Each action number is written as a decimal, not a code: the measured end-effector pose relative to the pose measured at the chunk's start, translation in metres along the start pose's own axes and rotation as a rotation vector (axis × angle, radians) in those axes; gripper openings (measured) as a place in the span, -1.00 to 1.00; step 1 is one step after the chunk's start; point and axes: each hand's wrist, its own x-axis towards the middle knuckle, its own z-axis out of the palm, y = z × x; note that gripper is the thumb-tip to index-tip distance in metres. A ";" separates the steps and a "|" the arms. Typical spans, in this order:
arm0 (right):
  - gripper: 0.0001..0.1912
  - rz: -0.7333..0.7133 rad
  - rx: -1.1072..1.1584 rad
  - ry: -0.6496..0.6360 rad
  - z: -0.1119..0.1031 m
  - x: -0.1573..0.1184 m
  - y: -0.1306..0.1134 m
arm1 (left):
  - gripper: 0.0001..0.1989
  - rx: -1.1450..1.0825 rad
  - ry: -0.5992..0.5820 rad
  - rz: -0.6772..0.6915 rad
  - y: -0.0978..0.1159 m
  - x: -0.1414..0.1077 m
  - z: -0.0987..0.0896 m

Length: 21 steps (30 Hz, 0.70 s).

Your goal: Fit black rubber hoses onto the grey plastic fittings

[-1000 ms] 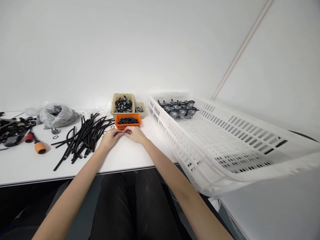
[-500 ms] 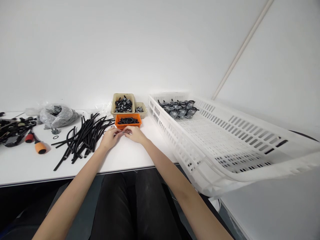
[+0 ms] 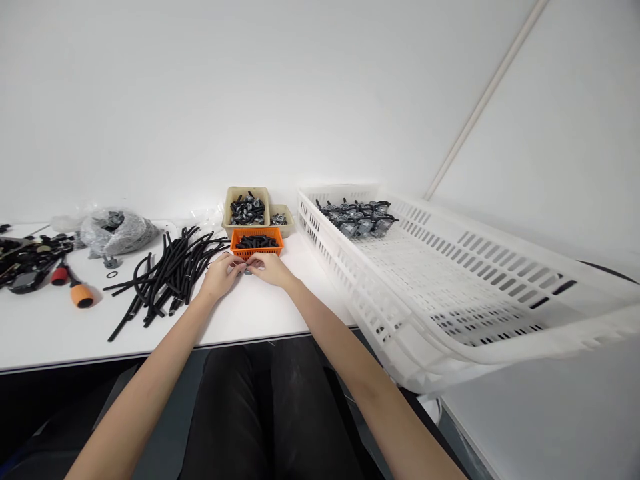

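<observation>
My left hand (image 3: 221,275) and my right hand (image 3: 271,268) meet fingertip to fingertip over the white table, just in front of an orange basket (image 3: 257,253) of short black pieces. Both are closed in a pinch around a small grey part (image 3: 248,271), mostly hidden by the fingers. Behind the basket stand a beige bin (image 3: 228,200) of black and grey parts and a smaller beige bin (image 3: 289,230) with small metal parts. Beside my left hand lies a pile of black tubes (image 3: 170,273).
A large white crate (image 3: 430,320) with several grey parts (image 3: 360,219) fills the right side. At the left are a plastic bag (image 3: 130,233), a black ring (image 3: 112,275), an orange-handled tool (image 3: 81,295), a red-handled tool (image 3: 59,275) and dark parts (image 3: 30,267).
The small grey part now shows more, just below my fingertips. Both hands have stayed in nearly the same place, with only slight finger movement.
</observation>
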 end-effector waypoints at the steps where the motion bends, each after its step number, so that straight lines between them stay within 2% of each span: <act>1: -0.89 0.001 -0.005 -0.001 0.000 0.000 0.000 | -0.82 -0.004 0.000 -0.001 0.000 0.000 0.000; 14: -0.87 -0.029 -0.025 -0.006 0.002 0.002 0.009 | -0.79 -0.031 -0.018 -0.039 -0.003 -0.001 0.003; 21: -0.90 -0.044 -0.054 0.022 0.001 0.001 0.008 | -0.77 -0.031 -0.029 -0.118 0.000 -0.003 0.002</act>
